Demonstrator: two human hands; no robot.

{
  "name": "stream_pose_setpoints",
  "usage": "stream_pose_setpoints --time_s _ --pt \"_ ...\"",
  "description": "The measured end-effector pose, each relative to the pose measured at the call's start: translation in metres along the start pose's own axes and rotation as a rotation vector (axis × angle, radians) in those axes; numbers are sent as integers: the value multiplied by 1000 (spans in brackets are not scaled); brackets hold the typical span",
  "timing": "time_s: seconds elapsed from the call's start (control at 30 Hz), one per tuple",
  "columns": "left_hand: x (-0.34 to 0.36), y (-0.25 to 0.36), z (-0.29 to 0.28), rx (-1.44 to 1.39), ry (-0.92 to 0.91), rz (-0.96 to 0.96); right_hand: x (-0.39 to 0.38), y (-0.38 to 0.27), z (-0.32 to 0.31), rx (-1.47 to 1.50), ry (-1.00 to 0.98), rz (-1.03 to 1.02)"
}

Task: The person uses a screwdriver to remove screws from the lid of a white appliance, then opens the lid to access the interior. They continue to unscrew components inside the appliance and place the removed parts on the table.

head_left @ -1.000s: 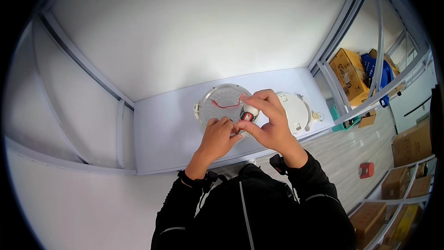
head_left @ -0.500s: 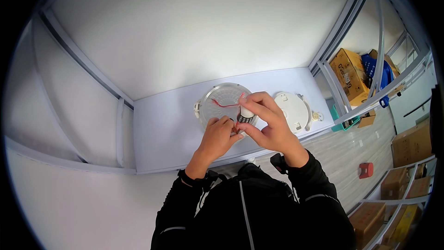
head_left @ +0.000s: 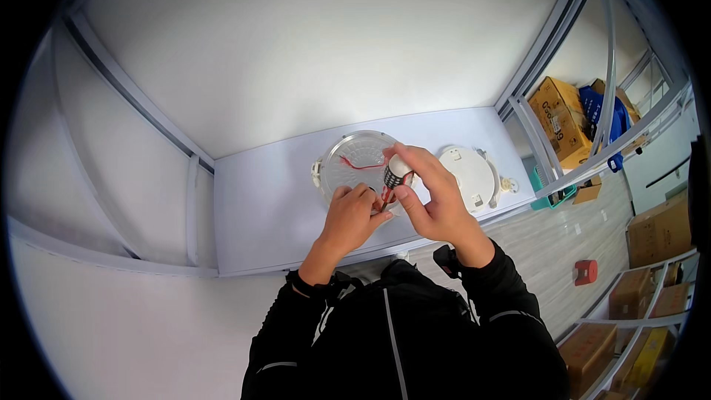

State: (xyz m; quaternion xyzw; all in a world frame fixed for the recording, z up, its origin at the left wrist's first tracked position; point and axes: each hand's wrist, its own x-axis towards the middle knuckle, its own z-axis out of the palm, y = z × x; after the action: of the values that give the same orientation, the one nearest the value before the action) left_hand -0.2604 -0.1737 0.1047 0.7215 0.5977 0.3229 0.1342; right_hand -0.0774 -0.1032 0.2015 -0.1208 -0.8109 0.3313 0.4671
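Observation:
A round lamp-like housing with a silvery rim, a patterned translucent face and a white side clip lies on the table. Red wires run across its face. My right hand is closed around a screwdriver with a white-ended, black-and-white checkered handle. The tool tilts, its dark lower end pointing down toward the housing's near rim. Beside that end, my left hand has its fingers pinched together at the rim. What they grip is hidden.
To the right of the housing lies a white round plate with a coiled white lead. Metal frame posts border the table. Cardboard boxes, a teal basket and a red stool stand on the right.
The screwdriver has tilted, with its white end raised and more of its shaft showing. My right fingers have shifted along its handle. The left hand stays almost in place.

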Motion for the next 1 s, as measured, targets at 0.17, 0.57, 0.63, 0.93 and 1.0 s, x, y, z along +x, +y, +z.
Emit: stream_pose_setpoints --time_s 0.17,0.57,0.63,0.93,1.0 --pt "-3 -6 6 23 49 33 4 -3 -3 -81 -35 -69" --pt "-2 0 4 54 76 16 2 0 -6 -51 -58 -24" --pt "-2 -1 5 54 82 17 2 2 -7 -72 -58 -29" --pt "-2 -5 13 63 164 64 0 8 -8 -194 -77 -57" --pt "-2 -5 12 79 163 63 -2 8 -2 -103 -22 38"
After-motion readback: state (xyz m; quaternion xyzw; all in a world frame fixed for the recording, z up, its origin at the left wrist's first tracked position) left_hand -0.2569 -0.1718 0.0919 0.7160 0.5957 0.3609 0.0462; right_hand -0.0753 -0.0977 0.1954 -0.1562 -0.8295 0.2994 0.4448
